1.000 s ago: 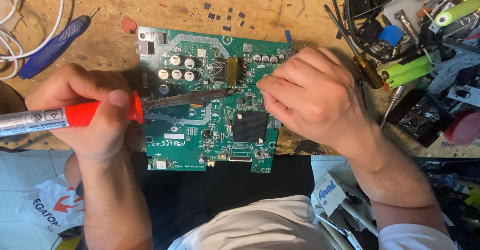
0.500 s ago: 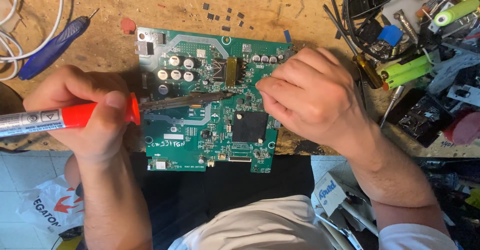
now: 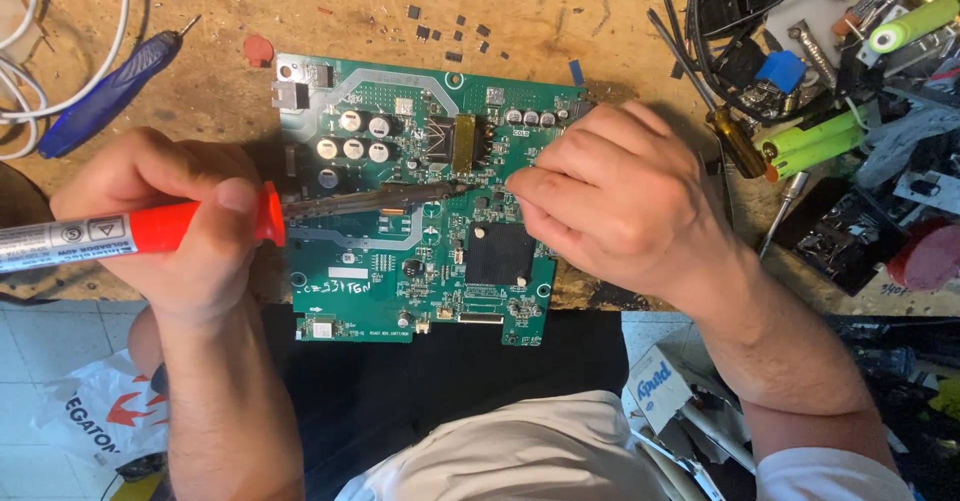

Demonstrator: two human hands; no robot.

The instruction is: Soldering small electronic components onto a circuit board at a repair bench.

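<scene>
Gripping one soldering iron (image 3: 150, 229), left hand (image 3: 170, 226) works one circuit board (image 3: 400, 261).

Bright even overhead light, soft shadows under the hands (image 3: 620, 201), sharp focus, slight edge distortion

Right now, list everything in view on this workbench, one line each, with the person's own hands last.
circuit board: one, green, middle of the bench, front edge over the bench lip
soldering iron: one, red and grey handle, dark tip resting on the board
screwdriver: one, blue handle, upper left of the bench
cable: one, white, far left edge
small chips: several, black, scattered above the board
batteries: a few, green, in the clutter at right
screwdriver with amber handle: one, right of the board
plastic bag: one, white and red, on the floor lower left
left hand: grips the soldering iron
right hand: fingertips pressed on the board
</scene>
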